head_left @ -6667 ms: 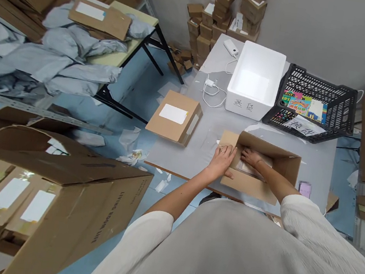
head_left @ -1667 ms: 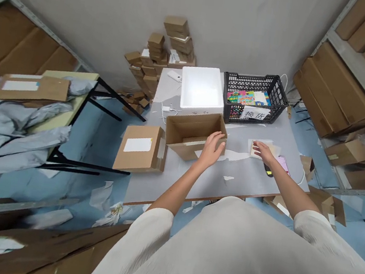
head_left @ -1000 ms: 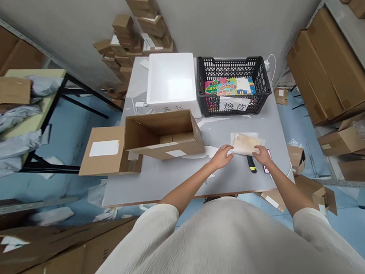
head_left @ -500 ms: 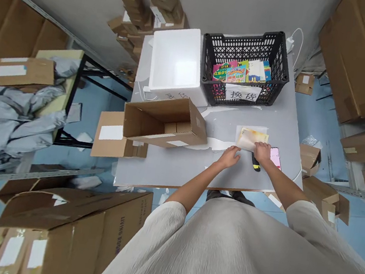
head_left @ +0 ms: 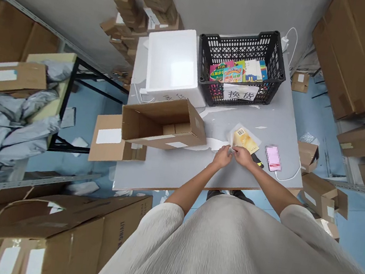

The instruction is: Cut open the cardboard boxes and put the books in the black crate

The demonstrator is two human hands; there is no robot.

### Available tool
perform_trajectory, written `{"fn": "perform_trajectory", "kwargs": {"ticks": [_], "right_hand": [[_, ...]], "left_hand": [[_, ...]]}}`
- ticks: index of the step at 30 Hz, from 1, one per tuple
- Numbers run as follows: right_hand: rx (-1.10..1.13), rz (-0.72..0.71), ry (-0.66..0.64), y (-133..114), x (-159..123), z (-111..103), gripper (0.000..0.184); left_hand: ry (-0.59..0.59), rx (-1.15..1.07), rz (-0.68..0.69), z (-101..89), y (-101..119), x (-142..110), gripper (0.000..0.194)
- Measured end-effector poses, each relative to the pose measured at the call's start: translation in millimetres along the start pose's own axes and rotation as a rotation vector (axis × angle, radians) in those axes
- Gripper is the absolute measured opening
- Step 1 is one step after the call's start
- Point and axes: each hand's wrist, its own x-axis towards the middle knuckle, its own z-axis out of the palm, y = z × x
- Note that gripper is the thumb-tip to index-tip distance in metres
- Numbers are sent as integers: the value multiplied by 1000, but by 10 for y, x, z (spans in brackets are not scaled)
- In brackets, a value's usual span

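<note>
On the grey table lies a yellow, flat booklet-like item (head_left: 246, 141) with a barcode, inside a translucent plastic bag (head_left: 235, 130). My left hand (head_left: 222, 157) and my right hand (head_left: 242, 156) meet at the bag's near-left corner, both pinching its edge with closed fingers. A black and yellow cutter (head_left: 258, 161) lies partly beneath the bag, right of my right hand. To the left of my hands stands an open cardboard box (head_left: 167, 123) with smaller brown boxes visible inside.
A phone (head_left: 272, 158) on a white cable lies at the right of the table (head_left: 170, 172). Behind are a white foam box (head_left: 175, 58) and a black crate (head_left: 241, 63) of colourful books. A labelled closed carton (head_left: 108, 137) overlaps the left edge. Large cartons (head_left: 78, 240) stand lower left.
The open box was moved left from in front of me earlier. Over the last second the bagged item has turned, its barcode now showing, and both hands have come together at its corner.
</note>
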Motion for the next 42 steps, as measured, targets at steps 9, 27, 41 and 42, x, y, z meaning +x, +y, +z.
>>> {"fn": "perform_trajectory", "kwargs": {"ticks": [9, 27, 41, 42], "right_hand": [[-126, 325, 181, 371, 76, -209, 51], [-142, 537, 118, 626, 227, -507, 43], [440, 633, 358, 849, 195, -992, 32], [469, 646, 388, 880, 191, -1015, 33]], "left_hand": [[0, -51, -68, -47, -119, -104, 55], [-171, 156, 82, 248, 59, 156, 62], [-143, 293, 82, 336, 214, 422, 52], [-132, 313, 85, 340, 221, 432, 51]]}}
